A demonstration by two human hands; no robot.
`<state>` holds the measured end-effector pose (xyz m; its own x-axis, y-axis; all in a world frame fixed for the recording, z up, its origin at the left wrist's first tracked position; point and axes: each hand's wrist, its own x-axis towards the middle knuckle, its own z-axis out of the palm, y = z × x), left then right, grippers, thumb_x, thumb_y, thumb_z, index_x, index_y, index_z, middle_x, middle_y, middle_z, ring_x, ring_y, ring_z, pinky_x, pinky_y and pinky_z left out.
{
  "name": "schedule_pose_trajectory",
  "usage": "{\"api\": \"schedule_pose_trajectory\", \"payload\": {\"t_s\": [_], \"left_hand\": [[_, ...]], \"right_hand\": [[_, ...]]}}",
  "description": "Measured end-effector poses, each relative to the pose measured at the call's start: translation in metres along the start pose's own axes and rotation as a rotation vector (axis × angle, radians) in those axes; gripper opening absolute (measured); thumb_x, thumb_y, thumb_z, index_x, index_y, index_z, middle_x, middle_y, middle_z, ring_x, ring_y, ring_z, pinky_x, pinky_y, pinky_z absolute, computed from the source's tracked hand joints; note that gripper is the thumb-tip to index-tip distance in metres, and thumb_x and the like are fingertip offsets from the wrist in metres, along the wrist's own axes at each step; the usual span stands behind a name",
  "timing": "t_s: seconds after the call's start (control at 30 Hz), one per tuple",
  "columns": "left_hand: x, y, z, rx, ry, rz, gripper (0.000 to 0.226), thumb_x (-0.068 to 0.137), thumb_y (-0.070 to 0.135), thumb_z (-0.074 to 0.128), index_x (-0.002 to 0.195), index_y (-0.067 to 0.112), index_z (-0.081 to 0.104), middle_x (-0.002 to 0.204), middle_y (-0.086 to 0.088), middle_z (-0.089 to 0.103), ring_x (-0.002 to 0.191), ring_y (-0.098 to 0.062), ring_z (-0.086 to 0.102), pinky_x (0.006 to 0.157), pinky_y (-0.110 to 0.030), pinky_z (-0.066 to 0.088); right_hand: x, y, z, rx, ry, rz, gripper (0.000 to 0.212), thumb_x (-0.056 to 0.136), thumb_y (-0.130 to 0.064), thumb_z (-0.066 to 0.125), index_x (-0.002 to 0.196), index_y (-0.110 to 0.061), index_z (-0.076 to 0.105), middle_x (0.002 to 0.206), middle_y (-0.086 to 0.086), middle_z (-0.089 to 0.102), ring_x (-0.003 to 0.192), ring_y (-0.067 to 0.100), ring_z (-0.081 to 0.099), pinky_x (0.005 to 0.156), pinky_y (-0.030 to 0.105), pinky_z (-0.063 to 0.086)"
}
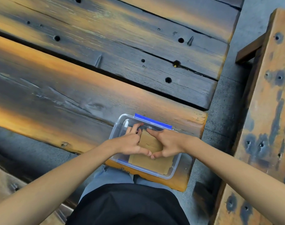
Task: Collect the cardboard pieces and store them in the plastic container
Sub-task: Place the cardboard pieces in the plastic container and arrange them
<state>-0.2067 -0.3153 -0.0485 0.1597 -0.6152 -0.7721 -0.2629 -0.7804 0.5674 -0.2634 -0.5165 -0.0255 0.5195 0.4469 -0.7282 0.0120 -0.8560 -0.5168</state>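
Clear rectangular plastic container (116,132) with blue clip edges, set at the near right corner of a dark, weathered wooden plank bench (57,98), close to the edge and partly overhanging toward the lap. Blue latch strip (152,120) along the far rim. Inside, flat brown cardboard pieces (152,161) lying stacked on the bottom, the lower sheet reaching toward the near wall, a smaller one on top of it further in, toward the middle. Left hand (132,143) lowered into the container from the left, fingers spread and pressing flat on the left edge of the upper cardboard, thumb stretched toward the centre; grip wide, nothing clasped. Right hand (168,143) reaching in from the right, index finger extended along the far edge of the same sheet, thumb pointing inward and nearly touching the left thumb; grip likewise wide, palm down over the cardboard, pressing rather than pinching. Both bare forearms running in from the lower corners. Below, a black shirt (130,207) and grey trousers (112,177) just under the bench edge. Second rust-orange wooden bench (265,111) with blackened spots standing well apart to the right, grey paved floor (223,111) between the two.
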Motion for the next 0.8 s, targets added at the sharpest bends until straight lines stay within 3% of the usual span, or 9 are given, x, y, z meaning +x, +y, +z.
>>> {"api": "schedule_pose_trajectory", "payload": {"t_s": [0.07,0.23,0.37,0.5,0.63,0.8], "left_hand": [[0.000,0.000,-0.002,0.030,-0.017,-0.015,0.110,0.069,0.080,0.056,0.148,0.005,0.042,0.161,0.010,-0.009,0.149,-0.027,-0.003,0.123,-0.046,0.021],[0.000,-0.005,-0.002,-0.032,-0.015,0.013,0.088,0.079,0.071,0.060,0.141,0.010,0.051,0.160,0.011,-0.005,0.148,-0.025,0.000,0.122,-0.045,0.020],[0.003,-0.009,0.001,-0.135,0.019,0.022,0.094,0.074,0.073,0.057,0.139,0.006,0.051,0.160,0.012,0.000,0.147,-0.021,0.004,0.122,-0.039,0.019],[0.005,-0.016,0.007,-0.228,0.072,0.046,0.102,0.079,0.066,0.062,0.146,-0.007,0.037,0.161,0.012,0.001,0.147,-0.016,0.009,0.123,-0.040,0.021],[0.003,-0.019,0.011,-0.164,0.050,0.052,0.093,0.070,0.075,0.057,0.122,-0.002,0.059,0.161,0.017,-0.005,0.147,-0.016,0.007,0.121,-0.041,0.022],[0.002,-0.016,0.013,-0.150,0.065,0.044,0.089,0.069,0.081,0.051,0.114,0.006,0.065,0.162,0.014,-0.005,0.147,-0.016,0.006,0.122,-0.043,0.021]], "right_hand": [[0.000,0.000,-0.002,-0.013,-0.009,0.000,0.115,0.082,-0.065,0.070,0.163,-0.013,0.005,0.121,0.017,0.069,0.105,0.028,0.065,0.096,0.041,0.052],[0.001,-0.001,-0.002,0.059,0.030,-0.008,0.102,0.082,-0.063,0.070,0.160,-0.018,0.022,0.119,0.010,0.070,0.098,0.023,0.065,0.091,0.037,0.053],[0.006,-0.004,0.008,0.123,0.109,0.084,0.087,0.085,-0.068,0.061,0.155,-0.022,0.036,0.112,0.008,0.071,0.088,0.016,0.058,0.080,0.031,0.049],[0.012,-0.008,0.013,0.188,0.119,0.203,0.095,0.075,-0.074,0.068,0.145,-0.015,0.043,0.122,0.008,0.068,0.105,0.025,0.064,0.092,0.042,0.055],[0.016,-0.014,0.007,0.105,0.048,0.202,0.103,0.066,-0.078,0.071,0.143,-0.015,0.043,0.133,0.005,0.056,0.118,0.026,0.057,0.100,0.044,0.050],[0.013,-0.014,0.003,0.051,0.019,0.150,0.098,0.072,-0.076,0.069,0.144,-0.014,0.045,0.132,0.008,0.053,0.120,0.027,0.055,0.102,0.045,0.049]]}}
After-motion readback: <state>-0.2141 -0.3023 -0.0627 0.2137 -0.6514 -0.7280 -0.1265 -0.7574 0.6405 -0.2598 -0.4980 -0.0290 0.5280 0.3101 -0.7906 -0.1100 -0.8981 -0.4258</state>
